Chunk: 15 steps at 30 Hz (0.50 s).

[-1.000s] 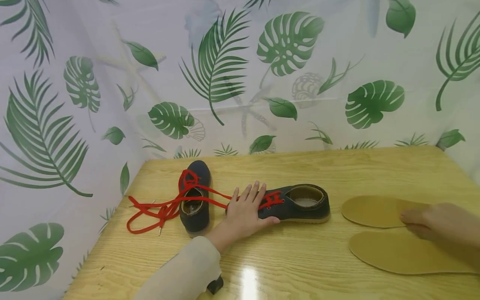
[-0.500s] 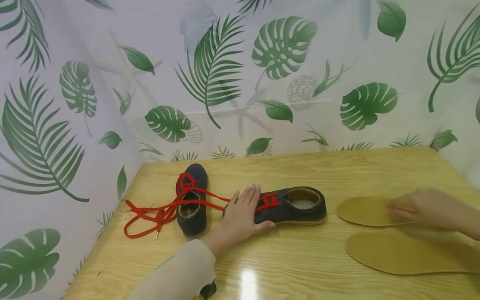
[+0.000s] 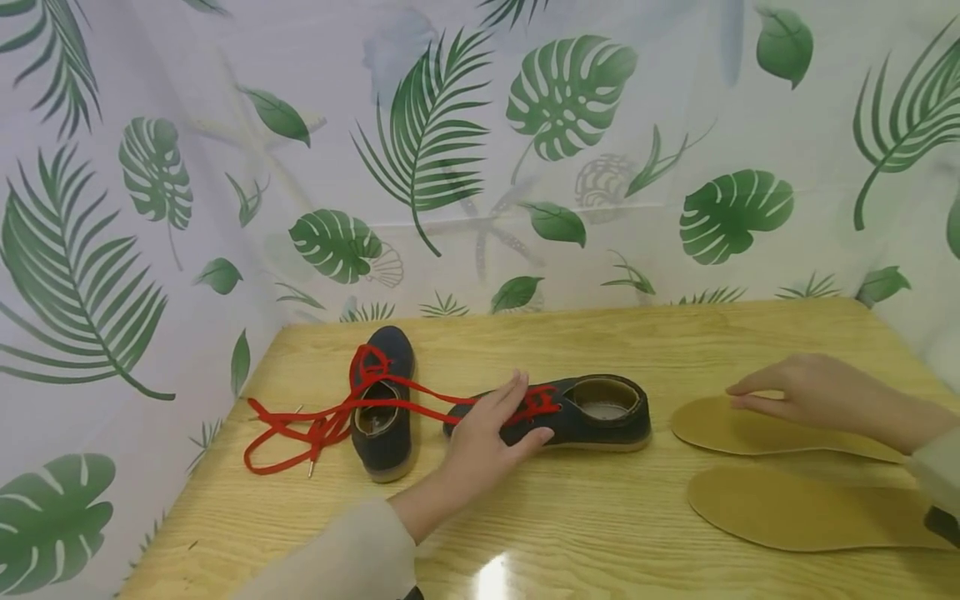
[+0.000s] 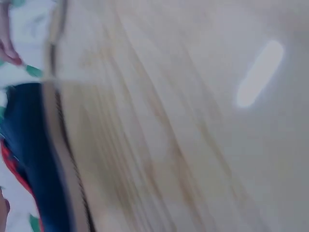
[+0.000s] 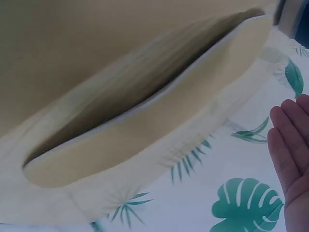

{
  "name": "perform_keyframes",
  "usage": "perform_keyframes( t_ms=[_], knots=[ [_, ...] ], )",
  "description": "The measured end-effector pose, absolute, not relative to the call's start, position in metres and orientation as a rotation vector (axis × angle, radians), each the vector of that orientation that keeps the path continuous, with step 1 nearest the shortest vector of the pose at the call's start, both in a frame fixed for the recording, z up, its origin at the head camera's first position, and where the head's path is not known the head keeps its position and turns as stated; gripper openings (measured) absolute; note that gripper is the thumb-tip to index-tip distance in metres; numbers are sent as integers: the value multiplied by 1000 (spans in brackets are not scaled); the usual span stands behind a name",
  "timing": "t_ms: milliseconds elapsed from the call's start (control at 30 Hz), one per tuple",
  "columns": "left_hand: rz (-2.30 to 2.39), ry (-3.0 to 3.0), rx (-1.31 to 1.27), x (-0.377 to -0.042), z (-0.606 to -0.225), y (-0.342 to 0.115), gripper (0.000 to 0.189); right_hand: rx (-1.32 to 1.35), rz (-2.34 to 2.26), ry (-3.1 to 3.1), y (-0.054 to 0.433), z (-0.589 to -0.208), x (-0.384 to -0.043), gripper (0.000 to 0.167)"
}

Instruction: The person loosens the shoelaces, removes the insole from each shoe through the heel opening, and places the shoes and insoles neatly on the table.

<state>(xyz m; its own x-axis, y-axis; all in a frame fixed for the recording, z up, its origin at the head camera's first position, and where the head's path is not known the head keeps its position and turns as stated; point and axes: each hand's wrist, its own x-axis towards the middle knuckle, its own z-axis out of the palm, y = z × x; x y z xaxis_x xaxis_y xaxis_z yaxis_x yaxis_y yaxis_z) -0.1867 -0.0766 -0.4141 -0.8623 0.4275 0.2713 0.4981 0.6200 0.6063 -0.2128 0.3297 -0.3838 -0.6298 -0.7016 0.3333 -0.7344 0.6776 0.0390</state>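
Note:
My left hand (image 3: 483,437) rests across the toe and red laces of a dark blue shoe (image 3: 592,417) lying sideways on the table, fingers laid over it and thumb out on the near side. Its side and pale sole edge also show in the left wrist view, where the shoe (image 4: 36,150) is blurred. At the right, my right hand (image 3: 825,396) hovers above the far tan insole (image 3: 720,425), fingers extended and nothing held. The right wrist view shows straight fingers of the right hand (image 5: 292,150) apart from the insole (image 5: 145,130).
A second dark blue shoe (image 3: 388,446) stands to the left, with loose red laces (image 3: 300,425) spread beside it and running across to the first shoe. A nearer tan insole (image 3: 795,508) lies on the wooden table (image 3: 600,533). Leaf-print cloth (image 3: 450,275) hangs behind.
My right hand has moved left and slightly up along the far insole and come away from it. My left hand stays on the shoe, its fingers drawn closer together.

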Motion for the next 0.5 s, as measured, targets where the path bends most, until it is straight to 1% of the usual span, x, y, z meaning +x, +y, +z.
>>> perform_keyframes(
  t_ms=[67,133,267,400,500],
  knots=[
    [-1449,-2660,-679,-179,-409,-73,63,1113,150,-2610,325,-379,-214,15],
    [-1848,-2546,-518,-174,-405,-69,56,1094,155,-2642,321,-374,-217,15],
    [-2518,-2217,-65,-168,-397,-61,53,1060,163,-2739,310,-360,-222,16],
    [-2925,-1887,354,-164,-393,-60,55,1053,242,-2914,299,-349,-229,22],
    [-3101,-1736,549,-159,-393,-61,57,1075,403,-3012,291,-343,-234,26]
  ],
)
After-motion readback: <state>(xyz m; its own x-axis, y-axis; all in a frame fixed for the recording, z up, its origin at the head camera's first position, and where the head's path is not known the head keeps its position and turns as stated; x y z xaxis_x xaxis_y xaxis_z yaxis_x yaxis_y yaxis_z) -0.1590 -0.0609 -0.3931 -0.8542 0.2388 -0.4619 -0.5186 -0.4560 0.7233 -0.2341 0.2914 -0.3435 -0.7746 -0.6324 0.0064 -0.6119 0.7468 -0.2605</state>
